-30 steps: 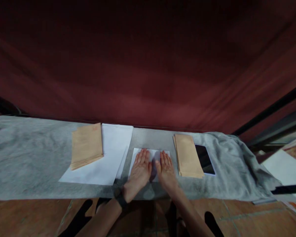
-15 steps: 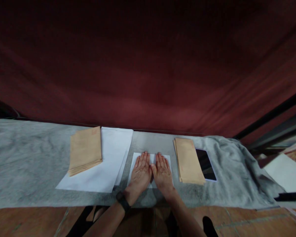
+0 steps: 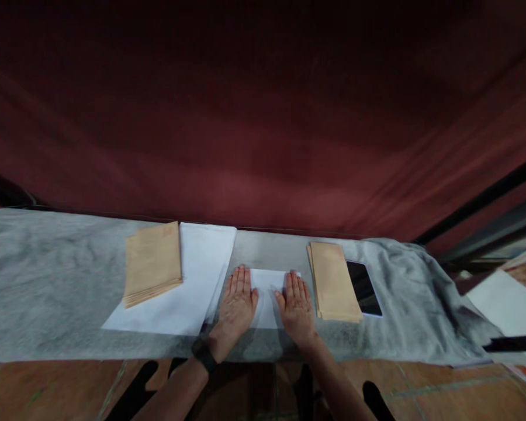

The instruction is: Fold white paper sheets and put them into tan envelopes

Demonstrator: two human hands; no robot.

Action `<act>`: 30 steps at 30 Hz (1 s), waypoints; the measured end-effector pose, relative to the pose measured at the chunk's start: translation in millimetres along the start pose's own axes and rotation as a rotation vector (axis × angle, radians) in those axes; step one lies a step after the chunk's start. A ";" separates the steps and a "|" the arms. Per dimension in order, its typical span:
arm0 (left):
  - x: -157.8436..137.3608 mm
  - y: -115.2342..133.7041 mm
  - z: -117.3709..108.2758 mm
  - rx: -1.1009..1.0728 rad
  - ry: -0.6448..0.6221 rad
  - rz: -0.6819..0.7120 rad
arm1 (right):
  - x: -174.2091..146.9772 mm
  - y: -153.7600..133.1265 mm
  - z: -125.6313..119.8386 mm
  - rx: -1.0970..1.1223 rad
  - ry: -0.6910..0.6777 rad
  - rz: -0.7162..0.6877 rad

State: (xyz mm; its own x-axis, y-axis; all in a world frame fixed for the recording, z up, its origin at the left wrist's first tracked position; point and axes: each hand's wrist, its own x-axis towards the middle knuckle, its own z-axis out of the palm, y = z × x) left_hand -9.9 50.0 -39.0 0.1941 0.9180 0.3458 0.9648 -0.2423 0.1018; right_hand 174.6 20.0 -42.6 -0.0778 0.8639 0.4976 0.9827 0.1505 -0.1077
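With left hand (image 3: pixel 237 305) and right hand (image 3: pixel 297 307) flat, apart, rests on opposite ends of white paper (image 3: pixel 266 301) laid lengthwise left to right.

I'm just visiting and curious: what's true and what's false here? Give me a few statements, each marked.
1. The left hand and right hand lie apart on a small white sheet. True.
2. A dark band circles the right wrist. False: the dark wristband is on the left.
3. A phone lies right of the right hand. True.
4. The brown stack at far left sits under white paper. False: that brown stack rests on larger white sheets.
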 end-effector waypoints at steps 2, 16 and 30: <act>-1.8 -1.7 -0.2 -0.007 -0.003 -0.007 | -1.4 1.0 -0.5 -0.004 0.003 0.006; -23.3 21.5 -21.9 -0.104 0.017 0.207 | -7.6 -17.1 -24.1 0.182 -0.096 -0.090; -46.8 24.8 -39.0 -0.124 -0.117 0.269 | -24.8 -12.3 -29.6 0.103 -0.178 -0.158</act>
State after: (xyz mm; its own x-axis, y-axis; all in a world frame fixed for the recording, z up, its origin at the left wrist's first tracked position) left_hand -1.9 -11.3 -16.3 0.4653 0.8438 0.2673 0.8486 -0.5111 0.1365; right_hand 169.4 -17.5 -28.2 -0.2658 0.8954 0.3571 0.9345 0.3303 -0.1327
